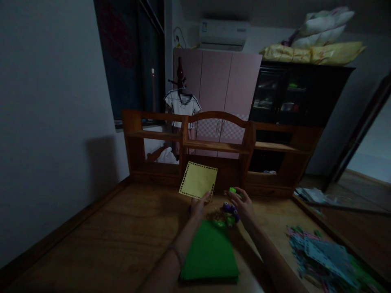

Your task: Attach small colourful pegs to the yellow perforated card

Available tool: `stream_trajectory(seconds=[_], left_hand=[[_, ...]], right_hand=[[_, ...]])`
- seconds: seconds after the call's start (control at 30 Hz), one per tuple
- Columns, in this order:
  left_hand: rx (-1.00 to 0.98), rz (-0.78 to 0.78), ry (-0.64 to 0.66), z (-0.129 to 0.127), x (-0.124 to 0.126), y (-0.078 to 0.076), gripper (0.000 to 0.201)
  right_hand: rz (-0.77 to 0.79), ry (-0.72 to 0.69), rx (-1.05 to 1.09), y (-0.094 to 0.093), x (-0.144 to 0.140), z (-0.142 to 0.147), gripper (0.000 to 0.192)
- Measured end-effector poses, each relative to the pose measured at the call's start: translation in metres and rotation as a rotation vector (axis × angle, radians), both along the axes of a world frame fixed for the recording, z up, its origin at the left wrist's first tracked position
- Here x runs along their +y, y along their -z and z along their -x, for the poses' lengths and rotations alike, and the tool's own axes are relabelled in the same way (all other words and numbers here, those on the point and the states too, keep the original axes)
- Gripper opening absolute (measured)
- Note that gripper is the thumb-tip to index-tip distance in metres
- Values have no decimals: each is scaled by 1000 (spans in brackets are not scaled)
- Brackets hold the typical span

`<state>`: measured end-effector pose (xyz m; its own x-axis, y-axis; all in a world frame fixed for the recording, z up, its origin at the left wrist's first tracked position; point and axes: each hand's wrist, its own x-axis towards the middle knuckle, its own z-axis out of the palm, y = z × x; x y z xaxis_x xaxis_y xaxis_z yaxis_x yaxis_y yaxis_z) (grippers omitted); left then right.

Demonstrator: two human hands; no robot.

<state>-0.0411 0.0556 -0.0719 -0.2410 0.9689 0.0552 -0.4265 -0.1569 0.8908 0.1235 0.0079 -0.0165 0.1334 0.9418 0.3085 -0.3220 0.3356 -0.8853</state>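
Nearest the person, at the near edge of the wooden desk (pixel 91 236), lies a stack of green paper (pixel 210 254), flat between the two forearms. Toward the desk's right edge a loose heap of punched paper sheets (pixel 324 254), mostly blue and green, spreads out well apart from the hands. Just beyond the green stack sits a small cluster of purple and green craft punches (pixel 228 213), close to the right hand.

The left hand (pixel 198 207) is closed in a pinch on the lower corner of a yellow paper square (pixel 198 180), holding it tilted up off the desk; a border of small punched holes runs along its edges. The right hand (pixel 242 205) is curled around a small green punch (pixel 233 190), gripped in its fingertips just right of the yellow square.

Along the desk's far edge stands a wooden shelf unit (pixel 218 134). Behind it are a pink wardrobe (pixel 220 77) and a dark cabinet (pixel 293 93).
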Motion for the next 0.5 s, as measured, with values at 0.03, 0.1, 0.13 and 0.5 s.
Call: stream_trajectory(seconds=[0.03, 0.1, 0.13, 0.5], left_hand=[[3, -24, -15, 0, -1, -2, 48], [30, -59, -49, 0, -5, -5, 49], [53, -64, -64, 0, -7, -6, 49], [416, -159, -17, -5, -16, -3, 44]], right_hand=[[25, -16, 34, 1, -3, -1, 48], [78, -43, 46, 4, -5, -3, 49], [103, -50, 42, 5, -4, -4, 45], [101, 55, -19, 12, 2, -9, 33]])
